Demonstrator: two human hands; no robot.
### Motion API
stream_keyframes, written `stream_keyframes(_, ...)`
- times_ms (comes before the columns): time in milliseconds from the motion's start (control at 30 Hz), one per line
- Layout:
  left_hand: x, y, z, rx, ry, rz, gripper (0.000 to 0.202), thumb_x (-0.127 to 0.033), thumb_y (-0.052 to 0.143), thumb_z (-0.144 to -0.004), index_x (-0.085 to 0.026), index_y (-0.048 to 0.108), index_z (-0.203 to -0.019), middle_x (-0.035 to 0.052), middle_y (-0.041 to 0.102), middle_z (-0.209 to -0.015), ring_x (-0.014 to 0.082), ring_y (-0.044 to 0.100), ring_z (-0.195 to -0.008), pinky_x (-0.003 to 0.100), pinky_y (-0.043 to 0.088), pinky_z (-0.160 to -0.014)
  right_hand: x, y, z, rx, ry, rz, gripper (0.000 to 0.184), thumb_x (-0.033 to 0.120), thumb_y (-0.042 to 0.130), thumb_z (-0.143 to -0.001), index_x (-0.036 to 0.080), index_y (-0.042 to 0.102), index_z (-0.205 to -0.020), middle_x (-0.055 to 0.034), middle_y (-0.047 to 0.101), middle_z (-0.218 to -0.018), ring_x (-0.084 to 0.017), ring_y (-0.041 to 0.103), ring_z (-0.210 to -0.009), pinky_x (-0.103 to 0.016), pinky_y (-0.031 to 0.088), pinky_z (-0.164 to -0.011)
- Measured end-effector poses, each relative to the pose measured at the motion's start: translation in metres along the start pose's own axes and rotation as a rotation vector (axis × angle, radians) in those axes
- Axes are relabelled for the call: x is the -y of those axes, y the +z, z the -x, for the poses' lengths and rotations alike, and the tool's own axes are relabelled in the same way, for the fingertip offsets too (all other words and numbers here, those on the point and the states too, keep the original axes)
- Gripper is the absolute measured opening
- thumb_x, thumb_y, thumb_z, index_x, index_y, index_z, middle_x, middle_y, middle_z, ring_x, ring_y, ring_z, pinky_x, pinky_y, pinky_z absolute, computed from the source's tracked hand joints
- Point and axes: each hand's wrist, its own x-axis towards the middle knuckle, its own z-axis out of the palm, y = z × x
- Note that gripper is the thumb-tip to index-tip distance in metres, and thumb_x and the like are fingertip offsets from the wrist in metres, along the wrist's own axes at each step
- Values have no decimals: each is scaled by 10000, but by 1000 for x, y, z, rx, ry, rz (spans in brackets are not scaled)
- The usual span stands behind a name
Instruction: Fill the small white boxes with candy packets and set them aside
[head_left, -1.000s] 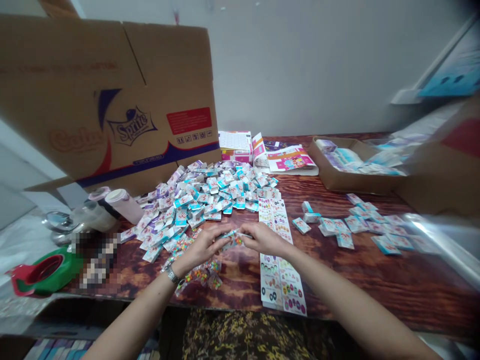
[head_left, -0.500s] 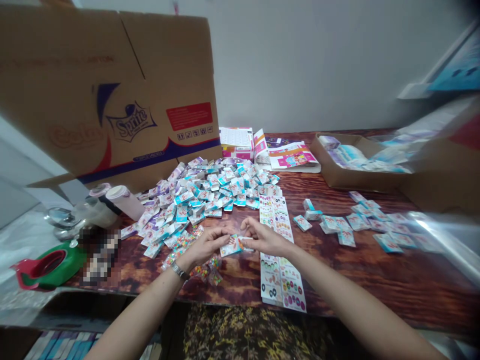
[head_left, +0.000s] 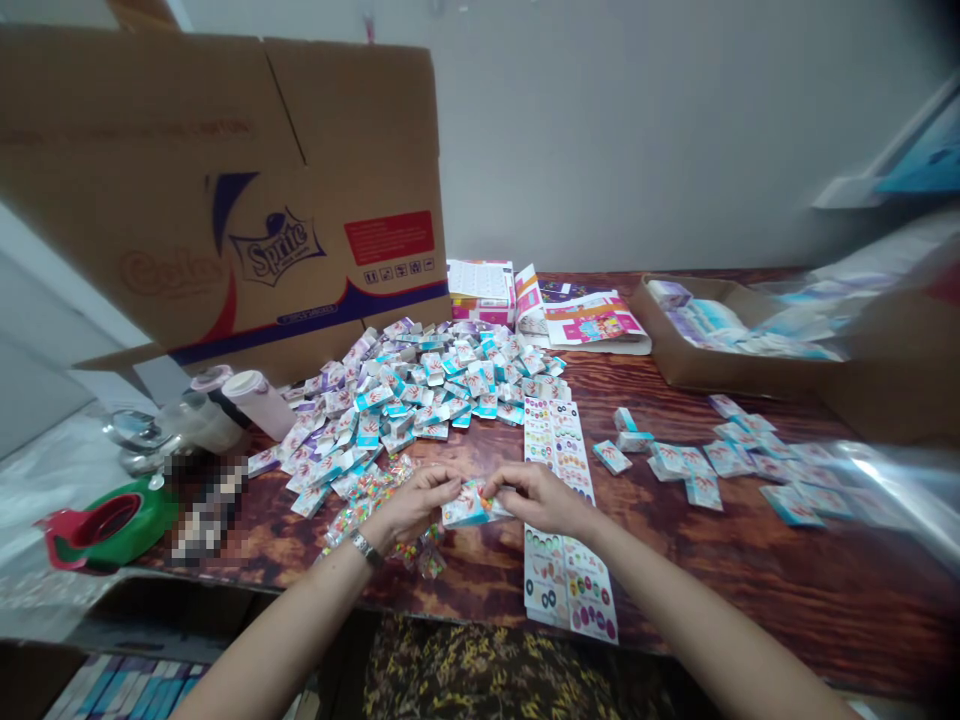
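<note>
My left hand (head_left: 417, 503) and my right hand (head_left: 534, 496) meet over the near part of the wooden table (head_left: 750, 560). Both pinch one small white and teal box (head_left: 466, 508), each at one end. Something small and colourful shows at the box's right end, under my right fingers. Small clear packets of coloured beads (head_left: 375, 490) lie under and beside my left hand. A long strip of sticker sheets (head_left: 564, 520) lies under my right hand. A big heap of the same small boxes (head_left: 420, 390) is just beyond my hands.
A large open cardboard carton (head_left: 225, 200) stands at the back left. Bottles (head_left: 247, 400) and a green tape dispenser (head_left: 112, 520) sit at the left edge. A row of small boxes (head_left: 720, 455) lies on the right. A shallow cardboard tray (head_left: 720, 340) and printed leaflets (head_left: 585, 320) are at the back.
My hands first held a bead packet, then a small box came between them. Now both hands have closed in on the box, slightly nearer the table's front edge.
</note>
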Motion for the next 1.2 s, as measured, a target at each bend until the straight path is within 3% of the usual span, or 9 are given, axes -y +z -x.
stream_keyframes(200,1,-3,-1,-9,-26,8,294,-362,721,-714,-150,643,-902,-7,580,-724,82,518,-588,206,423,-593,7,-1,0,12,4,-25,97,263,581,-805,184,626,-837,16,602,-733,-96,488,-605,-208,343,-559)
stream_keyframes(367,-2,-3,-1,11,-32,-38,310,-401,704,-723,-148,643,-892,-1,575,-726,86,505,-587,209,410,-586,3,0,-1,-26,48,-157,110,274,586,-801,181,558,-851,2,572,-797,-120,516,-703,-224,386,-620)
stream_keyframes(533,-18,14,9,35,21,-319,328,-427,580,-822,-179,630,-1030,34,612,-878,115,539,-698,214,424,-629,-3,0,0,-61,80,-162,156,253,587,-787,184,532,-915,-8,574,-848,-137,528,-748,-244,398,-651)
stream_keyframes(700,-27,32,15,11,145,-458,389,-381,612,-806,-212,586,-1155,65,616,-1080,169,568,-901,279,436,-816,-6,3,2,-167,138,-88,214,242,603,-763,198,520,-956,2,575,-840,-139,520,-727,-250,391,-642)
stream_keyframes(900,-15,26,9,-41,117,-299,350,-378,668,-756,-195,658,-1054,78,653,-1047,202,583,-925,297,439,-805,-6,5,3,-52,214,-519,325,308,672,-719,204,495,-971,6,554,-863,-104,503,-646,-220,396,-567)
stream_keyframes(1000,-13,24,6,-30,128,-213,329,-350,694,-736,-186,674,-1020,79,663,-1018,208,584,-944,306,433,-829,-7,5,4,-26,251,-625,312,306,665,-720,197,510,-967,6,536,-879,-84,472,-602,-206,374,-524)
stream_keyframes(1200,-25,32,7,-16,157,-565,309,-352,565,-838,-195,644,-1092,74,672,-943,194,602,-839,314,473,-761,-12,3,5,-90,151,-317,265,172,631,-707,191,540,-955,-2,557,-896,-134,496,-775,-240,392,-667)
